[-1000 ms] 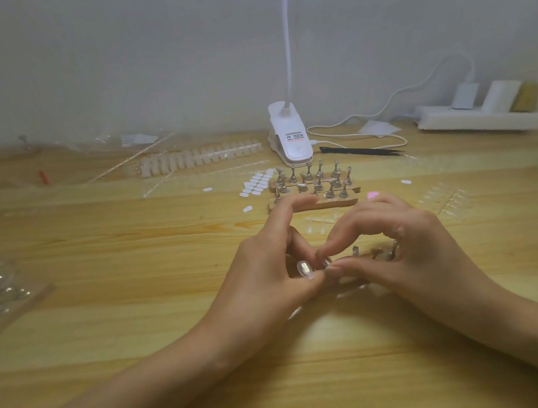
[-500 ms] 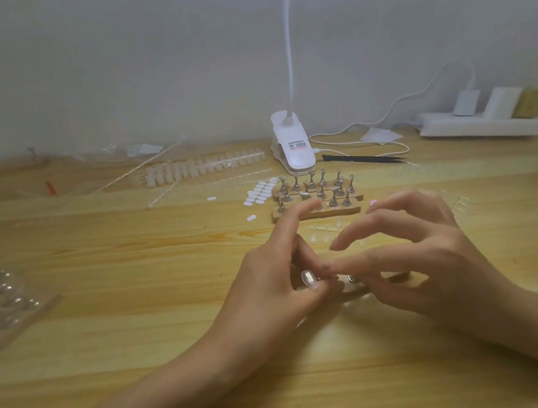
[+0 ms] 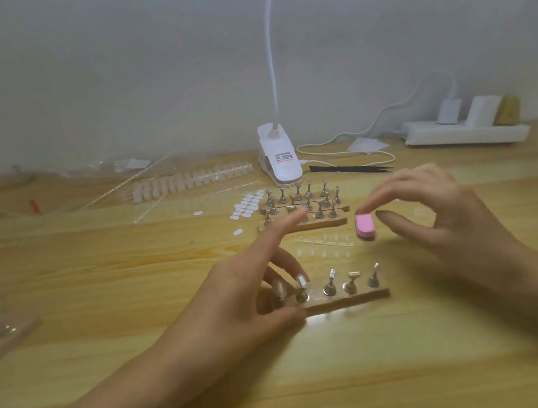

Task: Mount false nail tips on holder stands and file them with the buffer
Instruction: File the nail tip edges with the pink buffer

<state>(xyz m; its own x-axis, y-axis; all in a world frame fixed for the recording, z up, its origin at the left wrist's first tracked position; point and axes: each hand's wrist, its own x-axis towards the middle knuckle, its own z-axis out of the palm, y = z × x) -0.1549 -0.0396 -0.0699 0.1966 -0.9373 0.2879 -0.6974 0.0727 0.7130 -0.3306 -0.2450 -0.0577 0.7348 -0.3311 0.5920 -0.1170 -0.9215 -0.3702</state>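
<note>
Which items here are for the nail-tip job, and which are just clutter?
Job:
- pink oblong buffer block
- near wooden strip of silver metal holder stands, held at its end by the left hand
- clear plastic nail tips

Lying about:
- white clip lamp
- thin black tweezers
- white plastic power strip

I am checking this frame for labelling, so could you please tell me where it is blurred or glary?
Head view: dim and hazy overall; the right hand is motion-smeared, so whether it touches the pink buffer is unclear; the left hand pinching the near stand strip is blurred too; a pale glare patch lies on the table in front of that strip; the lamp neck washes out.
</note>
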